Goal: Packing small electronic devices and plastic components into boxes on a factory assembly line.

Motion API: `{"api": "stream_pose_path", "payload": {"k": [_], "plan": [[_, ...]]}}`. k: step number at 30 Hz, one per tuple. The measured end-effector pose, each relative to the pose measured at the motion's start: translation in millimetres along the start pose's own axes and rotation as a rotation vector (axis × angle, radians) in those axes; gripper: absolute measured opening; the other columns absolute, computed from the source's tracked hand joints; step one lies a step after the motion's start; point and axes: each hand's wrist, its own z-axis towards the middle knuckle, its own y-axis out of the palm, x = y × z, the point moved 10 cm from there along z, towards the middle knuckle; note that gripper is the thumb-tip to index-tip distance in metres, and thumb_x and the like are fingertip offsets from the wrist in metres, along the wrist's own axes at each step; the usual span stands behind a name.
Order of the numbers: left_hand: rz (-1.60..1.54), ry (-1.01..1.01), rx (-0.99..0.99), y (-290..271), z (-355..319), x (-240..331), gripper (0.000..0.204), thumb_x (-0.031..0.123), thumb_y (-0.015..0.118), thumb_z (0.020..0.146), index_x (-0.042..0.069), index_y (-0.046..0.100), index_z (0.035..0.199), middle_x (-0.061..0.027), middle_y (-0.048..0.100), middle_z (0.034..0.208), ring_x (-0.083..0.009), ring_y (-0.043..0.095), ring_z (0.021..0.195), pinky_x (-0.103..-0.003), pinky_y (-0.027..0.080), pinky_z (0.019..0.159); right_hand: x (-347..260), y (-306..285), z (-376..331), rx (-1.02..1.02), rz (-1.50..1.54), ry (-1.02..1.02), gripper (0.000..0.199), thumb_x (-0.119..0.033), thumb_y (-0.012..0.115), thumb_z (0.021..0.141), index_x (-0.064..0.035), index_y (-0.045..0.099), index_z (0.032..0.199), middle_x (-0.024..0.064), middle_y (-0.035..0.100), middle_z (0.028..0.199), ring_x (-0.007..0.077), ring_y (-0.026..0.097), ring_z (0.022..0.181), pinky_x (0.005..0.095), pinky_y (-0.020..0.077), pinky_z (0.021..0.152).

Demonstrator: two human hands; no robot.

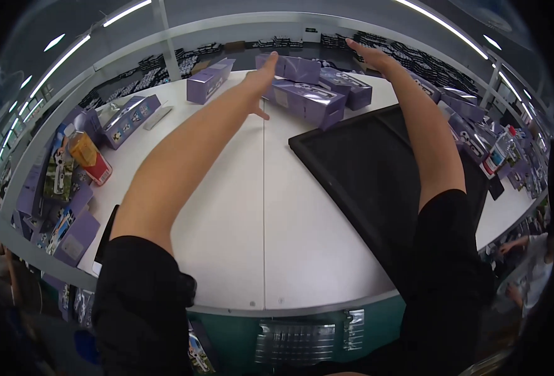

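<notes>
Both my arms reach out over the white table (226,250) toward its far side. My left hand (259,84) is open, thumb apart from the fingers, at the left end of a pile of purple boxes (305,100). Whether it touches them I cannot tell. My right hand (372,56) stretches out farther to the right, fingers extended, beyond the purple box (347,88) at the pile's right end. It holds nothing that I can see. Beneath my right forearm lies a large black tray (358,169), reaching under the arm toward the near edge.
Another purple box (210,81) stands at the back left, and one more (131,121) lies beside it. An orange drink bottle (89,156) stands on the left. At the right are a clear bottle (499,152) and several purple boxes (468,131). A metal frame (170,47) surrounds the table.
</notes>
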Motion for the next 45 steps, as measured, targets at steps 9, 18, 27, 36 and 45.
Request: {"api": "stream_pose_path", "payload": {"k": [9,18,27,36,45], "plan": [[-0.006,-0.121,0.087,9,102,-14,0.1,0.08,0.038,0.084,0.016,0.013,0.156,-0.0125,0.005,0.163,-0.045,0.009,0.147,-0.076,0.028,0.1,52,99,111,-0.222,-0.037,0.138,0.123,-0.092,0.051,0.064,-0.0046,0.034,0.149,0.0265,0.028,0.154,0.0392,0.037,0.139,0.0481,0.0335,0.11],[-0.013,0.09,0.02,-64,94,-2,0.084,0.068,0.044,0.089,0.01,0.033,0.15,-0.0161,0.038,0.15,-0.0449,0.042,0.131,-0.068,0.037,0.097,-16,167,69,-0.443,0.174,-0.026,0.107,-0.084,0.058,0.069,-0.0092,0.044,0.144,0.0258,0.04,0.144,0.0343,0.047,0.129,0.0442,0.042,0.104],[-0.104,0.014,-0.006,-73,27,31,0.044,0.046,0.04,0.092,0.008,0.062,0.099,-0.0121,0.069,0.098,-0.0261,0.068,0.084,-0.049,0.051,0.082,-72,131,-61,-0.488,0.163,-0.119,0.087,-0.069,0.064,0.08,-0.0022,0.053,0.135,0.0187,0.058,0.128,0.0243,0.062,0.11,0.0374,0.0508,0.095],[0.107,0.02,0.238,-163,-266,-73,0.044,0.044,0.046,0.091,0.005,0.054,0.111,-0.0182,0.059,0.114,-0.0328,0.062,0.097,-0.049,0.049,0.087,-94,38,-311,-0.044,0.179,-0.412,0.064,-0.043,0.047,0.101,-0.0023,0.035,0.149,0.0115,0.036,0.153,0.0231,0.036,0.14,0.0342,0.0322,0.114],[0.225,0.329,0.098,-108,-543,-64,0.07,0.045,0.058,0.088,-0.001,0.041,0.138,-0.0262,0.046,0.137,-0.0403,0.051,0.122,-0.048,0.046,0.097,-83,178,-593,-0.305,0.331,-0.314,0.104,-0.061,0.063,0.083,-0.002,0.015,0.154,0.0185,0.034,0.148,0.0274,0.04,0.133,0.0388,0.0317,0.111]]}}
